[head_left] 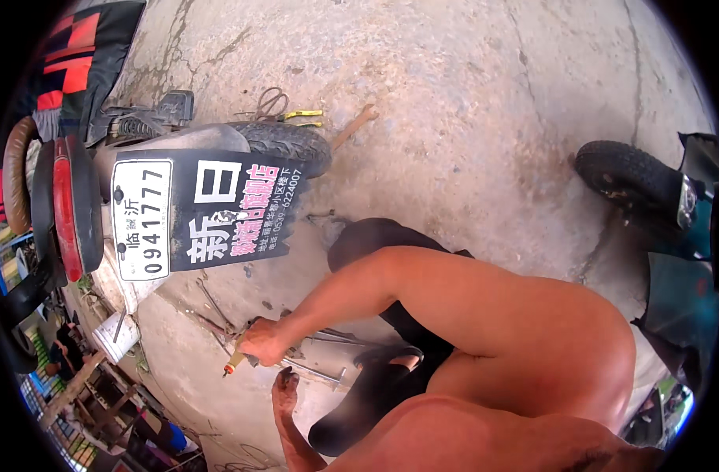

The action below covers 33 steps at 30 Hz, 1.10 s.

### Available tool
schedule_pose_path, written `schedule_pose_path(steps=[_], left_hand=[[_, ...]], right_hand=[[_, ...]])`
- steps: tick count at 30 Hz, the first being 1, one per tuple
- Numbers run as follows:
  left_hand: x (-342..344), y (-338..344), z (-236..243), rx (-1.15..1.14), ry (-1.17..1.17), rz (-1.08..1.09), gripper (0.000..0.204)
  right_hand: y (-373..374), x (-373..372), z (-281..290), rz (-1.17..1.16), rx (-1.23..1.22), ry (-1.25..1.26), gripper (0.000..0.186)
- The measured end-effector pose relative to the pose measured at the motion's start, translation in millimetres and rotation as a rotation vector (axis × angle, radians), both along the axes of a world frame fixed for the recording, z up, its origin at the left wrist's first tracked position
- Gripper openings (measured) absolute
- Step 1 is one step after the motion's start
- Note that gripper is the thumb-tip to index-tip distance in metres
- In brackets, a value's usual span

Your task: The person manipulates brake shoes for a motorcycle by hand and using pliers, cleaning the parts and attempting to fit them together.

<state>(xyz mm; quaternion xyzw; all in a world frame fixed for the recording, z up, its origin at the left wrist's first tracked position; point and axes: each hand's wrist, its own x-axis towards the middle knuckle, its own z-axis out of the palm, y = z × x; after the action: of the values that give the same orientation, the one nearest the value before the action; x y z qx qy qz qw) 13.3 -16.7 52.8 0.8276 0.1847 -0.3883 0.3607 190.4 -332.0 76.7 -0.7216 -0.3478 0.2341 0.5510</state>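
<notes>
- Two bare hands are reaching out low over the concrete floor (485, 102), near the rear of a two-wheeler (88, 204).
- The right hand (262, 341) is grasping a yellowish tool (235, 358), its fingers wrapping around the body; a red band and a dark tip are poking out past them toward the lower left.
- The left hand (284, 385) is hanging just beside the right one, lower in the view, with its fingers bending; whether they are gripping anything, I cannot tell.
- Several thin metal rods (316, 371) are lying near both hands, one of them ending in a bend, and long dark tools (212, 303) are lying just beyond the right hand.
- The two-wheeler is carrying a white plate (143, 220) on a black mud flap (249, 208).
- Yellow-handled pliers (303, 116) and a brownish bar (355, 126) are resting near its tyre (288, 145).
- A white bucket (117, 337) is standing farther left.
- Another vehicle's wheel (627, 177) is showing at the right, well apart from the hands.
</notes>
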Motion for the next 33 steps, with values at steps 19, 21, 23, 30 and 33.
schedule_pose_path(steps=[19, 21, 23, 30, 33], left_hand=[[111.4, -254.5, -120.8, -0.248, -0.356, -0.224, 0.041], [145.0, -307.3, -150.6, -0.206, -0.494, -0.394, 0.045], [184.0, -361.2, -177.1, -0.183, -0.623, -0.533, 0.054], [266.7, -525.5, -218.0, -0.01, -0.873, -0.597, 0.079], [294.0, -551.6, -232.5, -0.02, -0.747, -0.377, 0.084]], right_hand=[[-138.4, 8.1, 58.1, -0.062, 0.213, -0.042, 0.039], [-159.2, 4.2, 74.9, -0.065, 0.255, -0.016, 0.04], [-175.4, 1.6, 83.0, -0.077, 0.284, 0.003, 0.041], [-234.0, -7.2, 89.8, -0.319, 0.334, 0.106, 0.037], [-250.1, -14.0, 90.3, -0.373, 0.297, 0.104, 0.034]])
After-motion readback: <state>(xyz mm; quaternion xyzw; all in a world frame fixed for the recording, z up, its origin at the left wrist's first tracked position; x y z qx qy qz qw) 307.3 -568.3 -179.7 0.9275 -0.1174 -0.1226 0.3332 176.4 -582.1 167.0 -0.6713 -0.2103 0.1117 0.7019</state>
